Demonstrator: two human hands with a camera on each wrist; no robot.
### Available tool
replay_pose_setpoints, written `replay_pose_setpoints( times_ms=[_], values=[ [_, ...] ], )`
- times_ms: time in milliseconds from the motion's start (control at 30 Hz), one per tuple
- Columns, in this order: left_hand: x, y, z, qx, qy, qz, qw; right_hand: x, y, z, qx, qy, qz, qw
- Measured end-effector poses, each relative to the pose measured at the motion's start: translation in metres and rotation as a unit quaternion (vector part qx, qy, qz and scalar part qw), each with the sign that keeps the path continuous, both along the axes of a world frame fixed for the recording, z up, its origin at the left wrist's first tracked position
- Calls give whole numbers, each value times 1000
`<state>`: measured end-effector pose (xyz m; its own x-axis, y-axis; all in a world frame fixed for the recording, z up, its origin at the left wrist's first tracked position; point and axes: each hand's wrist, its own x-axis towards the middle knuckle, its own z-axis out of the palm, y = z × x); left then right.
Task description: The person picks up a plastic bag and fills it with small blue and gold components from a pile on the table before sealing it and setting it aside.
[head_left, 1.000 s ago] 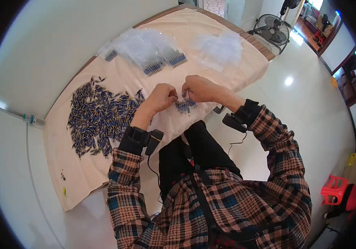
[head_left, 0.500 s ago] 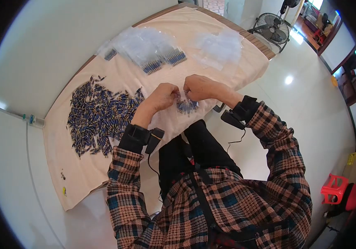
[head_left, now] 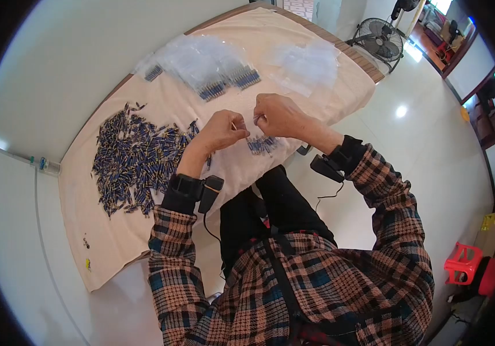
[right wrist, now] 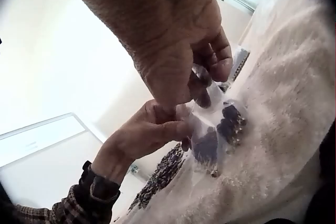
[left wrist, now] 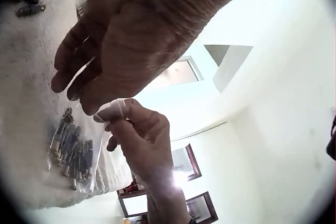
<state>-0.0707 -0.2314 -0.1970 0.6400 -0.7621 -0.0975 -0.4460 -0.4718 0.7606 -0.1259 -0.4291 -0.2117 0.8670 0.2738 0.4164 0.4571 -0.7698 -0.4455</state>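
A small clear plastic bag [left wrist: 95, 157] holds several slim blue pieces [head_left: 263, 146] with gold-coloured metal ends. It hangs low over the cloth, in front of the body. My right hand [head_left: 283, 117] pinches the bag's top edge between thumb and curled fingers. Opposite it, my left hand [head_left: 219, 134] has its thumb and fingertips at the other side of the same edge, pinching the film. In the right wrist view the left thumb lies along the bag's upper part. Both hands' fingertips come close together in the left wrist view.
A large heap of loose blue pieces [head_left: 138, 164] spreads on the left of the cloth-covered table [head_left: 109, 248]. Filled clear bags [head_left: 201, 60] lie at the back, with flat clear bags [head_left: 308, 66] to their right. A fan [head_left: 378, 43] and red stool [head_left: 463, 262] stand beyond.
The hands have drawn slightly apart and up from the bag's edge, after closing in half a second ago. The left hand's fingers now spread more.
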Motion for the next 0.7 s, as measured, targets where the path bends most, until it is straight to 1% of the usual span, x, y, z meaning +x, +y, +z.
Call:
replay_pose_setpoints(
  times_ms=[100, 133, 200, 267, 367, 400, 467, 533, 600, 633, 700],
  values=[
    [-7, -3, 4, -11, -16, 23, 1000, -2, -3, 8, -15, -14, 0, 1000],
    [-9, -4, 6, -11, -15, 21, 1000, -4, -3, 9, 1, -23, 0, 1000],
    [-14, -3, 10, -22, -49, 22, 998, -8, -4, 13, 33, -40, 2, 999],
    [-18, -1, 13, -26, -68, 22, 997, -12, -4, 20, 21, -31, 5, 999],
    [-22, 3, 12, -94, -52, 29, 994, -14, -4, 27, -3, -15, 13, 1000],
    [-25, 4, 13, -93, -53, 29, 994, -14, -5, 28, 18, -22, 21, 999],
    [-34, 4, 12, -130, -76, 46, 988, -15, -6, 28, 59, -35, 38, 997],
    [-42, 4, 13, -148, -88, 55, 984, -17, -5, 31, 76, -34, 45, 996],
    [-49, 2, 11, -192, -91, 88, 973, -21, -6, 33, 107, -28, 59, 992],
    [-52, 2, 11, -214, -94, 105, 967, -23, -6, 35, 105, -29, 60, 992],
    [-54, 3, 7, -215, -101, 111, 965, -28, -5, 41, 107, -19, 66, 992]
  ],
)
